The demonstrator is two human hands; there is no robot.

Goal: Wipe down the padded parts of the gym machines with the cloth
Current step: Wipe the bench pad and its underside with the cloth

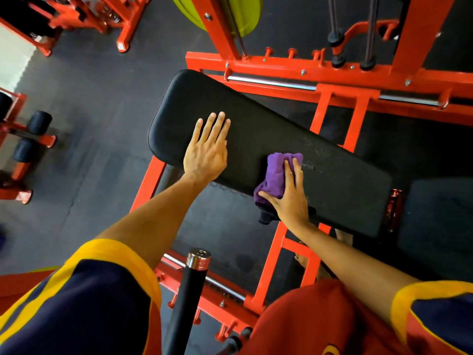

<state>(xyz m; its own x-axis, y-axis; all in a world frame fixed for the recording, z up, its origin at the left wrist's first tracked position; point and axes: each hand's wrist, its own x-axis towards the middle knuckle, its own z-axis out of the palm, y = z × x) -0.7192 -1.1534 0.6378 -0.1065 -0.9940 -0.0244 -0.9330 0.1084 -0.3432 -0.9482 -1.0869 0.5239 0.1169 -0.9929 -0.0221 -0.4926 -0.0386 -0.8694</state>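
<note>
Pressing down on the long black pad [256, 119] of a bench, the left hand [206, 155] lies flat near the pad's left end, its fingers straight and close together, gripping nothing. The wrist crosses the pad's near edge.

The right hand [289, 198] rests on a bunched purple cloth [275, 175] about midway along the pad, close to its near edge. Its fingers [297, 170] stretch out across the top of the cloth and the thumb points left along the lower folds, so the hand pushes the cloth against the padding rather than clutching it. A dark bit of fabric shows just below the hand, hanging over the near edge; whether it is part of the cloth cannot be told.

The pad sits on an orange-red steel frame [271, 73]. A second dark pad [435, 221] lies just beyond the right end. A yellow-green weight plate [245, 11] hangs past the far edge, and a black bar [189, 290] with a chrome tip stands near the person's body. Black foam rollers [39, 121] sit on another machine, well apart, on the dark rubber floor [89, 98].
</note>
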